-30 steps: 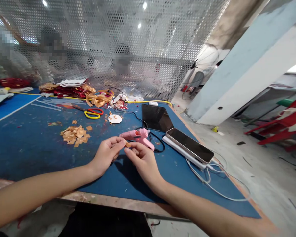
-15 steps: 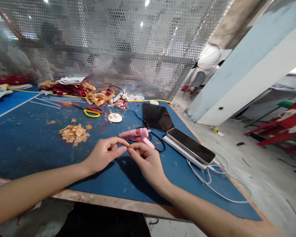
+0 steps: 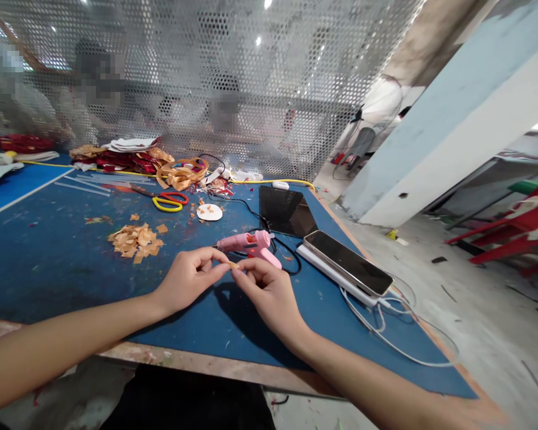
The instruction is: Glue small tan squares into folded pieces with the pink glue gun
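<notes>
Over the blue table (image 3: 183, 334), my left hand (image 3: 195, 278) and my right hand (image 3: 269, 289) meet fingertip to fingertip. Both pinch one small tan scrap (image 3: 233, 264), mostly hidden by the fingers; it resembles the pieces in the loose pile of tan scraps (image 3: 137, 242) to the left. Just behind my right hand lies a pink glue gun (image 3: 244, 242), its nozzle pointing right. A white oval disc (image 3: 209, 212) with several small tan bits on it rests farther back. Scissors (image 3: 167, 202) with red and yellow handles lie left of the disc.
On the right, a phone (image 3: 347, 263) sits on a white slab with a looped white cable (image 3: 385, 334). A dark tablet (image 3: 287, 210) lies behind it. Clear glue sticks (image 3: 89, 184) and heaped fabric (image 3: 130, 160) line the back, before a perforated metal screen (image 3: 251, 77).
Both hands stay in nearly the same place, pinching the tan scrap. The left index finger has bent slightly and its tip has drawn back a little to the left.
</notes>
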Tool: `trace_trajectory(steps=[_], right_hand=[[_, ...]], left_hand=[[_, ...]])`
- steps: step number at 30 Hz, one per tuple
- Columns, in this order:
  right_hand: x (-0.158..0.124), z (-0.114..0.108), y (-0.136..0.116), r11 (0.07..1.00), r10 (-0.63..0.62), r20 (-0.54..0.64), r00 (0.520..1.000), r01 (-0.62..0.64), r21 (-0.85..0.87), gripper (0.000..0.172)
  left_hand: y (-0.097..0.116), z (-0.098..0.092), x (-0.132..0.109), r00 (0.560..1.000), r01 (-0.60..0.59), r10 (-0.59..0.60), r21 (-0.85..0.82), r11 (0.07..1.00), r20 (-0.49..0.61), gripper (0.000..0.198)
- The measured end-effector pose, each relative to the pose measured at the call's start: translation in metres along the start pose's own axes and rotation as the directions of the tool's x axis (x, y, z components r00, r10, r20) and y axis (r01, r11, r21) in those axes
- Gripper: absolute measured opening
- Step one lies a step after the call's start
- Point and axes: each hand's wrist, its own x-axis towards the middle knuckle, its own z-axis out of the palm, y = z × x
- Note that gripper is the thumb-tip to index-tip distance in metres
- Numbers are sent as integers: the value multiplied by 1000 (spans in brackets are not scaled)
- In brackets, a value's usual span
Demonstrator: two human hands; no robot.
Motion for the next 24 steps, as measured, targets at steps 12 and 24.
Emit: trace_trajectory(steps=[12, 24], right_hand=[[-2, -4, -2, 970, -153, -6, 988, 148, -193, 16], [-1, -14, 8, 718, -449, 174, 876, 470, -513, 17]], left_hand=[[3, -2, -1, 998, -37, 36, 22, 999, 47, 23], [-3, -6, 1, 964, -261, 229, 302, 917, 136, 13]])
